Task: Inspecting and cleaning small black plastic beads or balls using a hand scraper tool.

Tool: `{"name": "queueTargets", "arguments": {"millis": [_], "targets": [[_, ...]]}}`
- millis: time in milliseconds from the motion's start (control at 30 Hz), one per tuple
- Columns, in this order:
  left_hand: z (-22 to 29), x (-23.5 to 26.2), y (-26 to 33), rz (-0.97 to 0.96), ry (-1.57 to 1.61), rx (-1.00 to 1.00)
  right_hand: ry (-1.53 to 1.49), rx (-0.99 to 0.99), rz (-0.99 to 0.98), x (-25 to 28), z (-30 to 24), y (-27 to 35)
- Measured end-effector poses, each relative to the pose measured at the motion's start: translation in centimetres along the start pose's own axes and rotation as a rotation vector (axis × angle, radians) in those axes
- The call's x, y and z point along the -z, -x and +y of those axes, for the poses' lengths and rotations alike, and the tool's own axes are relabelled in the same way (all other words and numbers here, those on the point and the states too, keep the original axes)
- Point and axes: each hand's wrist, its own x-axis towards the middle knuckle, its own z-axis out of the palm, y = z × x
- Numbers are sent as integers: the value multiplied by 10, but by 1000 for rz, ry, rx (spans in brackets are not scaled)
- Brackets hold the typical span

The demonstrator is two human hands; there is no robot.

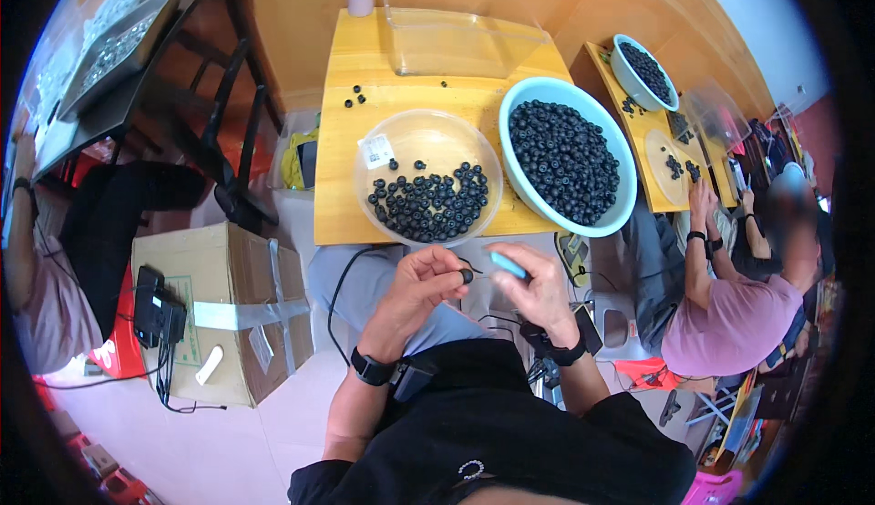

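Your left hand [415, 288] pinches a small black rubbery ring [467, 275] between thumb and fingertips, held over your lap just off the near edge of the yellow wooden table [342, 186]. Your right hand [538, 286] is closed around a light-blue tool [508, 263], slim and smooth, its tip aimed at the ring from just beside it. A thin black wire curls off the ring.

On the table: clear round plastic bowl [428, 127] near the front edge, part-filled with the same black rings, white label stuck inside. Pale-blue round basin [620, 204] at the front right corner, heaped with them. Clear rectangular plastic box [456, 22] at the back edge. A few loose rings [354, 97] near the left edge
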Motion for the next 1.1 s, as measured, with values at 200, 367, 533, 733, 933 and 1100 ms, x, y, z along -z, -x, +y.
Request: {"name": "queueTargets", "arguments": {"millis": [200,367,533,733,933,1100], "targets": [[-3,1,-1,-46,-54,56,-84,136,-65,-14,-6,1],[-3,-5,-2,-13,-48,118,-58,64,-47,-3,1,4],[0,-5,-4,2,-115,127,237,-62,464,46,44,-3],[0,0,-3,-29,-144,129,166,-128,731,68,55,-16],[-2,2,-4,-30,-120,132,309,70,401,22,40,-33],[-4,7,-2,-33,-103,106,381,85,226,-2,51,-57]]}}
